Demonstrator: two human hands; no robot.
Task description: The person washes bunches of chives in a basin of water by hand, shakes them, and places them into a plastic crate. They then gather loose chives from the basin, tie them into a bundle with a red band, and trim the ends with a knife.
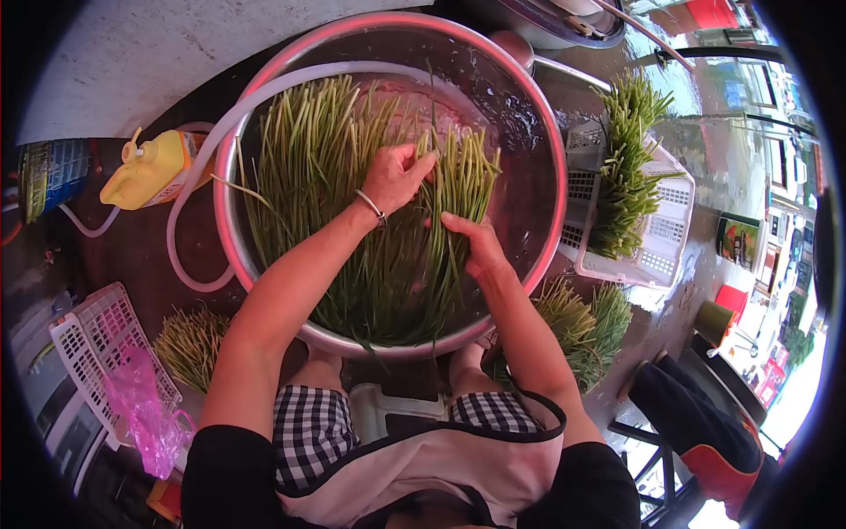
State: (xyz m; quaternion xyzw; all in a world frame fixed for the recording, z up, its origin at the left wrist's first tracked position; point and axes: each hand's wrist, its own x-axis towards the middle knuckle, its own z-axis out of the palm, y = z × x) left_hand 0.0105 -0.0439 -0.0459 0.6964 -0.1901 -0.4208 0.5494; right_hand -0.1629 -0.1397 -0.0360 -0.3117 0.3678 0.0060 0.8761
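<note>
A wide metal basin of water holds a thick layer of long green chives, their pale stem ends toward the far side. My left hand, with a bracelet at the wrist, is closed in a pinch on stems near the basin's middle. To its right, my right hand grips a separate bunch of chives from the side. Its thumb lies over the bunch, while the other fingers are mostly hidden beneath. A pale hose curves over the left rim into the basin.
Cut chives are heaped in a white crate on the right. More bundles lie on the floor. A yellow jug and a white basket with a pink bag stand left. Another person is at lower right.
</note>
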